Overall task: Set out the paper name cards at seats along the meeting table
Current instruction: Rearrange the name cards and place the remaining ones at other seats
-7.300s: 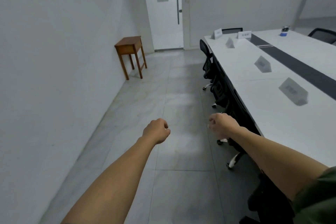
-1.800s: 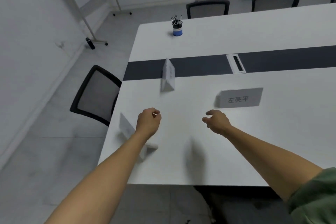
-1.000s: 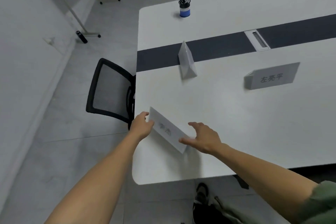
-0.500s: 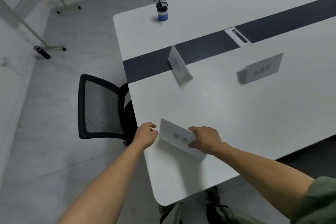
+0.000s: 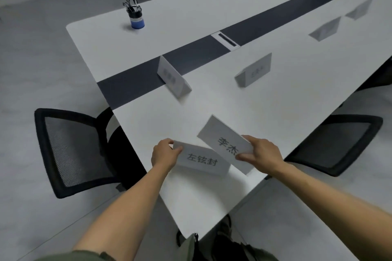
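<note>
Two name cards held over the counter's (image 5: 212, 203) near corner

Left hand (image 5: 164, 154) fingers pinch the lower card (image 5: 201, 161); right hand (image 5: 262, 155) fingers grip the tilted card (image 5: 224, 144) — overlapping it, just above the counter.

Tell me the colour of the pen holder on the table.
The small round pen holder is black on top with a blue band at its base, seen clearly in the head view.

An office meeting room is showing here: a long white desk (image 5: 212, 17) with a dark centre strip is carrying folded name cards (image 5: 174, 76) and a pen cup (image 5: 136, 20), and black mesh chairs (image 5: 72, 148) are standing around it on grey floor.
</note>
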A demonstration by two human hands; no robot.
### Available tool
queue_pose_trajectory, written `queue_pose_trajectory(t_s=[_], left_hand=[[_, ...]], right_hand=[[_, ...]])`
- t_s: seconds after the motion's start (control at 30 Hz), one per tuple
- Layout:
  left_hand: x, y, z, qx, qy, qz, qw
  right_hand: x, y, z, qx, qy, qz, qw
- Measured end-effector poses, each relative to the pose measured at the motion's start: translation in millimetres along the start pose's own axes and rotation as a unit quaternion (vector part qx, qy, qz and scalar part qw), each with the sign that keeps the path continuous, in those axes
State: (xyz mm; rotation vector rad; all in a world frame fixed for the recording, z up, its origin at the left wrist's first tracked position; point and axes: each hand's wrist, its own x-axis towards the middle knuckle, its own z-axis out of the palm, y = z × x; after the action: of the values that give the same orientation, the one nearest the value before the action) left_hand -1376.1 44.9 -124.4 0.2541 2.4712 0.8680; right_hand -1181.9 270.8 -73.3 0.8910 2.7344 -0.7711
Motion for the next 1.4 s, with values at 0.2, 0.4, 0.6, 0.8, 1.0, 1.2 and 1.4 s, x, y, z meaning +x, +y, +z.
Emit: queue_pose_trajectory(t_s=[0.2, 0.4, 0.6, 0.8, 1.0, 1.2, 1.4], left_hand=[[10.2, 10.2, 5.0, 0.32, -0.051, 0.218, 0.92], [23.2, 43.3, 25.9, 0.478, -0.152, 0.283, 0.817], [28.2, 56.0, 31.3, 0.435, -0.17, 0.236, 0.852], [15.8, 68.0, 18.2, 0.396, -0.135, 0.206, 0.885], [8.3, 60.9, 3.3, 0.371, -0.079, 0.193, 0.905], [8.6, 47.9, 1.3, 0.199, -0.015, 0.134, 0.971], [6.5, 46.0, -9.9, 0.052, 0.003, 0.1, 0.994]], right_hand=[[-6.7, 21.4, 12.4, 0.182, 0.015, 0.088, 0.979], [-7.1, 30.6, 20.5, 0.256, 0.047, 0.112, 0.959], [-10.1, 47.5, 22.1, 0.305, 0.036, 0.119, 0.944], [2.8, 47.8, 14.7, 0.303, 0.018, 0.11, 0.946], [20.2, 30.8, 7.2, 0.286, -0.002, 0.078, 0.955], [31.3, 16.7, 9.4, 0.284, -0.026, 0.063, 0.956], [39.2, 11.9, 16.2, 0.325, -0.045, 0.065, 0.942]])
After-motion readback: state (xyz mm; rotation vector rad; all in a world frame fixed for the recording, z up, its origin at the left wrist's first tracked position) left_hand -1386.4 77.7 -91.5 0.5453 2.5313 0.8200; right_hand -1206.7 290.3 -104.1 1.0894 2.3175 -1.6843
